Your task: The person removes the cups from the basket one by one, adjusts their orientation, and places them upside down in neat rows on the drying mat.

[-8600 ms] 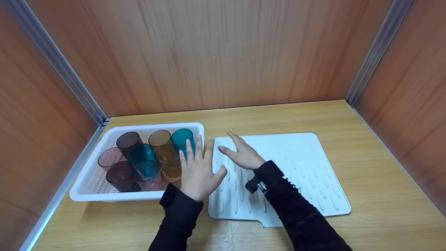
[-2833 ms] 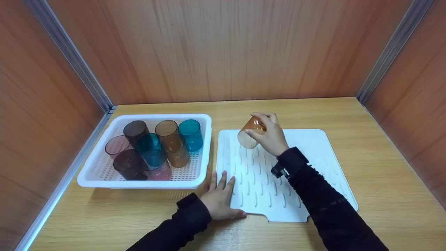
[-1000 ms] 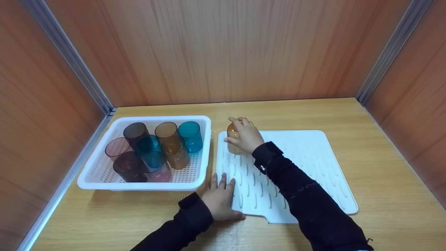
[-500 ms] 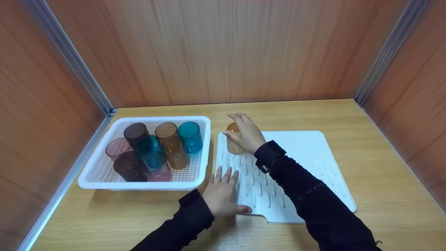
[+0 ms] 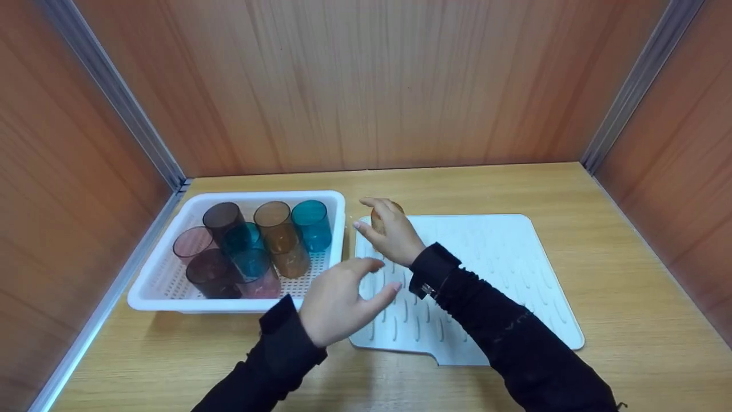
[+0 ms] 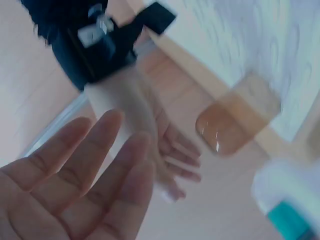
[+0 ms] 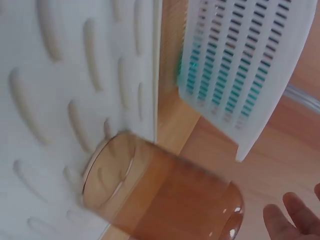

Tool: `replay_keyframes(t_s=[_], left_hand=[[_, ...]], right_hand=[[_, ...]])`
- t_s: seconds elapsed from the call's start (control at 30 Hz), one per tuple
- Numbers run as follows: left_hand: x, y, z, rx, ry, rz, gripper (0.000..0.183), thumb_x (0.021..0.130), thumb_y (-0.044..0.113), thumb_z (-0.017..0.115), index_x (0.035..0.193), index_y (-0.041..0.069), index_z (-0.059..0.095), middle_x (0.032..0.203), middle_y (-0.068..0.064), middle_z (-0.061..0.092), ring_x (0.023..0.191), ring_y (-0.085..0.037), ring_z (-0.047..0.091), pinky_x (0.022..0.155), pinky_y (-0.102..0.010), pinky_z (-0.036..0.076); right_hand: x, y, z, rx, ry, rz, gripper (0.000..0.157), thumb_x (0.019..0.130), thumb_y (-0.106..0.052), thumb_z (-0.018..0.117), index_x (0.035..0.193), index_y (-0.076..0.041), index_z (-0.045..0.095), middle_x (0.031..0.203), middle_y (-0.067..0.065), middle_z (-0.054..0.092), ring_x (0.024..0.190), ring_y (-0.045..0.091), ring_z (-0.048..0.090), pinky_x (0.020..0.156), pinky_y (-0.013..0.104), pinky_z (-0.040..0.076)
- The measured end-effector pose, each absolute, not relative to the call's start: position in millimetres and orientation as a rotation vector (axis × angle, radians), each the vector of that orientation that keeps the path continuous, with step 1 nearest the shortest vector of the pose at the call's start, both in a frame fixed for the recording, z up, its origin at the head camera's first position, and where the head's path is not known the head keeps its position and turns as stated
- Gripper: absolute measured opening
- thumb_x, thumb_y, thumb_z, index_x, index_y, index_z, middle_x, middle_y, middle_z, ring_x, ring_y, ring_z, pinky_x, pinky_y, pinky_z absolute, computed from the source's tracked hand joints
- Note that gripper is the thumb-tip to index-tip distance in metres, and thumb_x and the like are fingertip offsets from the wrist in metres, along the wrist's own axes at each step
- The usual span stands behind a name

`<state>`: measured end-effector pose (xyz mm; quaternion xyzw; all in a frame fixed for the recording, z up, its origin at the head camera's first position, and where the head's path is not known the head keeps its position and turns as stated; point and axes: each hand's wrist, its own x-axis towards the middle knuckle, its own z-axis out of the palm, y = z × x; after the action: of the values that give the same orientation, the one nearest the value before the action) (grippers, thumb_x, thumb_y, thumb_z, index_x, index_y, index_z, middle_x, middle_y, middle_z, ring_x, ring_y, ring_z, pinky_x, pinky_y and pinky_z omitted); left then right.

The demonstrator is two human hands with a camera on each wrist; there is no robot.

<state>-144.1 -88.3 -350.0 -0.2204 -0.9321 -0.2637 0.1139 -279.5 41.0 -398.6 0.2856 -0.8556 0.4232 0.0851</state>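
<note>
An amber tumbler (image 7: 170, 195) stands upside down on the back left corner of the white ridged drain mat (image 5: 486, 274). Beside it is my right hand (image 5: 394, 234), fingers spread and apart from the glass; in the head view the hand hides most of the tumbler. The left wrist view also shows the tumbler (image 6: 235, 117) with nothing round it. My left hand (image 5: 337, 300) hovers between the basket and the mat's left edge, fingers loosely bent, holding nothing.
To the left, a white perforated basket (image 5: 229, 306) holds several tumblers: a teal one (image 5: 311, 226), a brown one (image 5: 273, 217), a dark one (image 5: 222, 220), a pink one (image 5: 193, 241). Wooden panels (image 5: 366, 86) enclose the table (image 5: 617, 286) at back and sides.
My right hand has set the amber tumbler down on the mat, let go and drawn slightly aside. My left hand has lifted off the mat's front left corner and moved left.
</note>
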Motion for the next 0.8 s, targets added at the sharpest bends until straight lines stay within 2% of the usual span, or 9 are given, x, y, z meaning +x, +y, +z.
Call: replay_keyframes(t_s=[0.2,0.37,0.53,0.67,0.8], left_hand=[[-155.3,-105.2,-342.5,-0.544,-2.544,-0.596,0.050,0.082,0.054,0.049,0.107,0.013,0.063,0.100,0.000,0.064,0.089,-0.012,0.058,0.072,-0.030,0.047],[-171.1,-119.3,-339.9,-0.498,-2.474,-0.472,0.045,0.081,0.047,0.055,0.102,0.009,0.064,0.094,-0.004,0.064,0.082,-0.016,0.058,0.069,-0.031,0.048],[-188.2,-132.6,-341.1,-0.411,-2.457,-0.298,0.050,0.077,0.045,0.060,0.104,0.004,0.063,0.097,-0.012,0.063,0.089,-0.027,0.056,0.072,-0.040,0.046],[-198.3,-140.2,-345.5,-0.304,-2.546,-0.208,0.056,0.073,0.047,0.065,0.107,0.003,0.061,0.102,-0.017,0.060,0.094,-0.033,0.053,0.078,-0.046,0.044],[-208.3,-144.4,-349.5,-0.209,-2.690,-0.207,0.063,0.070,0.048,0.068,0.113,0.003,0.057,0.108,-0.018,0.057,0.098,-0.036,0.051,0.081,-0.049,0.041]], right_hand=[[-269.5,29.8,-400.0,0.821,-2.650,1.431,0.061,0.086,-0.048,0.049,0.133,-0.012,0.037,0.118,0.007,0.049,0.101,0.018,0.053,0.079,0.029,0.046],[-263.1,21.9,-402.1,0.715,-2.808,1.348,0.065,0.085,-0.051,0.048,0.132,-0.007,0.039,0.108,0.007,0.057,0.088,0.014,0.057,0.069,0.028,0.048],[-257.0,13.7,-409.8,0.654,-2.920,1.231,0.071,0.081,-0.059,0.047,0.126,-0.003,0.045,0.100,0.004,0.061,0.079,0.012,0.058,0.064,0.026,0.047],[-251.9,8.4,-418.6,0.707,-2.958,1.257,0.073,0.077,-0.066,0.046,0.118,-0.006,0.049,0.100,0.006,0.059,0.078,0.013,0.056,0.061,0.026,0.046],[-247.6,2.9,-425.9,0.756,-2.934,1.333,0.065,0.074,-0.068,0.048,0.106,-0.011,0.050,0.098,0.006,0.059,0.077,0.012,0.055,0.059,0.027,0.045]])
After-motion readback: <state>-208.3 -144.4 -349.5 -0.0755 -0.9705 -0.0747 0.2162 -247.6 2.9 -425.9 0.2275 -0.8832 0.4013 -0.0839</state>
